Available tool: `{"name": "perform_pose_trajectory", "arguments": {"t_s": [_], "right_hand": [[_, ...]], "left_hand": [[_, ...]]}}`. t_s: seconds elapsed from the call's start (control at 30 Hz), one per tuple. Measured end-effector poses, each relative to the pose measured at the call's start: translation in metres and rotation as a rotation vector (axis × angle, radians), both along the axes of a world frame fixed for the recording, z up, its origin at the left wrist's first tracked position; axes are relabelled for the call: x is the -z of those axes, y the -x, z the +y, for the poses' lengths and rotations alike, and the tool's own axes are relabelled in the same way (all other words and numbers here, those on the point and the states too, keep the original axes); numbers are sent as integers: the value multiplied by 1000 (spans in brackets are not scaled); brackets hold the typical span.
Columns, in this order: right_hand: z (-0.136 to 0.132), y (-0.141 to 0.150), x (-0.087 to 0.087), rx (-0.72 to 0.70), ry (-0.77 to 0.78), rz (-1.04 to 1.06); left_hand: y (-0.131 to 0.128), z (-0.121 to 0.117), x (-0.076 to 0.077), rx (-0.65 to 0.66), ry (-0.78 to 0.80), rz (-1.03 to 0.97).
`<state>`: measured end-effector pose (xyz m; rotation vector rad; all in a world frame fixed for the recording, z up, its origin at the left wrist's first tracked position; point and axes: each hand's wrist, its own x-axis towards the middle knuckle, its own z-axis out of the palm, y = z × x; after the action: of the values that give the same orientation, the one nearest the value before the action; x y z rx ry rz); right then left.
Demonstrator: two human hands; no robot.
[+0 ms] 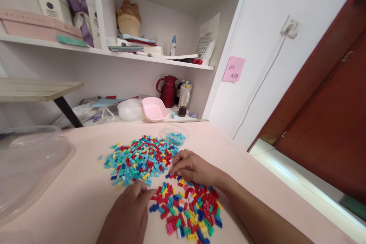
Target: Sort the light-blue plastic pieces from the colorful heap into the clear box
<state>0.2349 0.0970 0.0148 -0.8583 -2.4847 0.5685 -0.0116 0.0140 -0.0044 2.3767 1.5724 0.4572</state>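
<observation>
Pink note [233, 69] reading "250", right hand [190, 166] at coloured bricks [188, 206]

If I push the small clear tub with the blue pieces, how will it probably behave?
The clear tub is probably light: its walls look thin. It seems unlikely to tip, being low and wide. The blue pieces lie loose, so they may shift inside.
</observation>
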Motion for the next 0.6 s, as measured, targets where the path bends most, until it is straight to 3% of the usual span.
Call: {"name": "perform_pose_trajectory", "arguments": {"t_s": [0.3,0.47,0.6], "right_hand": [[-7,10,0,12,-18,-13],[-18,21,-7,-145,0,-10],[-24,22,-14,-279,137,33]], "left_hand": [[2,2,9,1,-85,20],[1,3,8,64,-75,39],[1,5,7,87,-71,70]]}}
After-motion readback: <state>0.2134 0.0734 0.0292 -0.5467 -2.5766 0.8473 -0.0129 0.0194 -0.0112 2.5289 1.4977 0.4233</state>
